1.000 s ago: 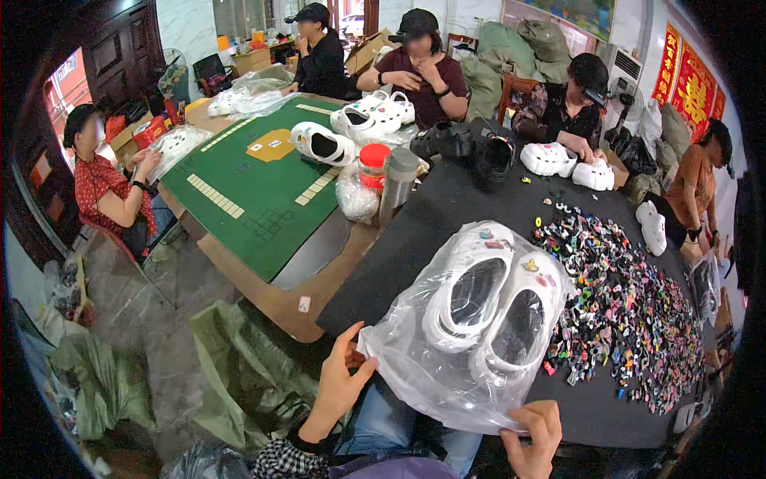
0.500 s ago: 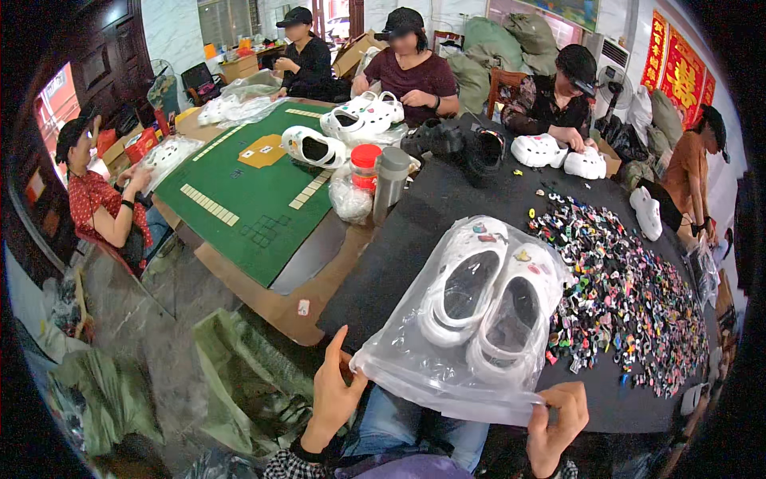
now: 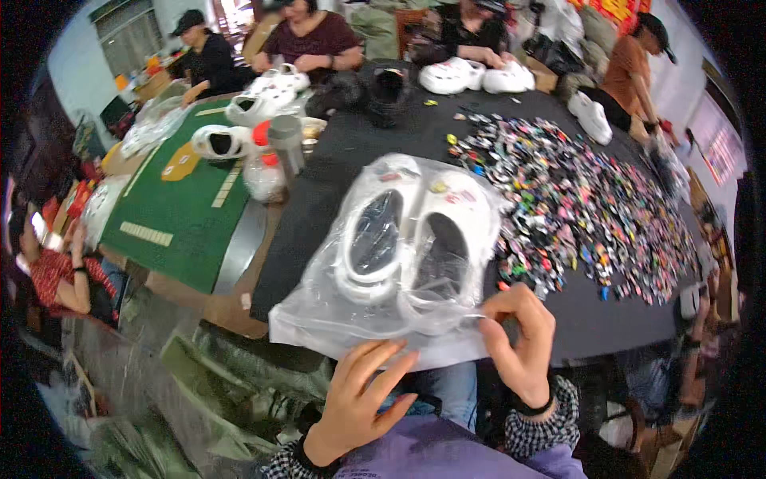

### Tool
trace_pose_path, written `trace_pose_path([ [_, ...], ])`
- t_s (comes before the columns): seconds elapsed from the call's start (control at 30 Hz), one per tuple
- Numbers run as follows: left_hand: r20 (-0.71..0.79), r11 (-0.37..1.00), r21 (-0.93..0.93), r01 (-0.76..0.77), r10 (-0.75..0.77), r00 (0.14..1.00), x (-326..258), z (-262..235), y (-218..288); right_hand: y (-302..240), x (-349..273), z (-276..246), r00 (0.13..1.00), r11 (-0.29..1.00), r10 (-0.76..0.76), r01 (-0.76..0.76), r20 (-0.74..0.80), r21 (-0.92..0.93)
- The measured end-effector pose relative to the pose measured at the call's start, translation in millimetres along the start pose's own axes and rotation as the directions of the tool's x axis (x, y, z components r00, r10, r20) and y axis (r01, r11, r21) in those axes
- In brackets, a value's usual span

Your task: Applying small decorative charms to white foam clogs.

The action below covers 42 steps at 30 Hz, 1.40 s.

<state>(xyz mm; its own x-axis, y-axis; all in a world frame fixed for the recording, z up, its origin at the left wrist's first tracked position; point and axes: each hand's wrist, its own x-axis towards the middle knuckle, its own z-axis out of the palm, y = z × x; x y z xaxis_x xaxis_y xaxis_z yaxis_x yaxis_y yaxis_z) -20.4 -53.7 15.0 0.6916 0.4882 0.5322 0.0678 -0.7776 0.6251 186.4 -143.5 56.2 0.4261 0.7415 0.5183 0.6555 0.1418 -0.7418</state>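
Observation:
A clear plastic bag [image 3: 319, 315] lies before me on the black tabletop [image 3: 319, 199], its mouth edge toward me. Inside it rest a left white clog [image 3: 396, 180] and a right white clog [image 3: 472, 209], side by side, toes pointing away. Small coloured charms sit on their toes. My right hand [image 3: 523, 343] pinches the bag at its near right corner. With fingers spread, my left hand [image 3: 359, 403] reaches over the middle of the bag's near edge; whether the fingertips press on the plastic, I cannot tell.
Small colourful charms [image 3: 590, 215] spread in a wide heap to the right. A grey bottle [image 3: 286, 144] stands by a green table [image 3: 179, 231] at left. White clogs [image 3: 511, 77] lie at the far side, where several people work. A lone clog [image 3: 590, 116] lies far right.
My left hand has let go of the bag's left corner and moved right, to the middle of its near edge. My right hand still pinches the right corner. The view has shifted right.

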Motion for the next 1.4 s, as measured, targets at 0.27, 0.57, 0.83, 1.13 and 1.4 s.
trace_pose_path([
  [0.27, 0.098, 0.996, -0.009, -0.088, 0.089, 0.991, -5, 42, -2, 6, -7, -13, 0.999, 0.995, -0.037, 0.039, -0.033, 0.087],
  [0.57, 0.155, 0.996, -0.083, -0.030, 0.043, 0.987, -13, 34, -4, 12, -10, -7, 0.985, 0.973, -0.172, 0.167, 0.022, 0.160],
  [0.83, 0.016, 0.995, 0.052, -0.086, 0.085, 0.996, 8, 21, 11, 17, -10, -16, 0.845, 0.943, -0.319, 0.240, 0.428, 0.229],
  [1.13, 0.140, 0.878, 0.477, -0.027, -0.046, 0.989, 60, 22, -8, 57, 90, -57, 0.949, 0.993, -0.001, 0.039, 0.317, -0.114],
  [1.4, 0.053, 0.867, 0.481, -0.133, 0.123, 0.991, 76, 38, -38, 168, 181, -17, 0.937, 0.982, 0.077, -0.013, 0.340, -0.187],
])
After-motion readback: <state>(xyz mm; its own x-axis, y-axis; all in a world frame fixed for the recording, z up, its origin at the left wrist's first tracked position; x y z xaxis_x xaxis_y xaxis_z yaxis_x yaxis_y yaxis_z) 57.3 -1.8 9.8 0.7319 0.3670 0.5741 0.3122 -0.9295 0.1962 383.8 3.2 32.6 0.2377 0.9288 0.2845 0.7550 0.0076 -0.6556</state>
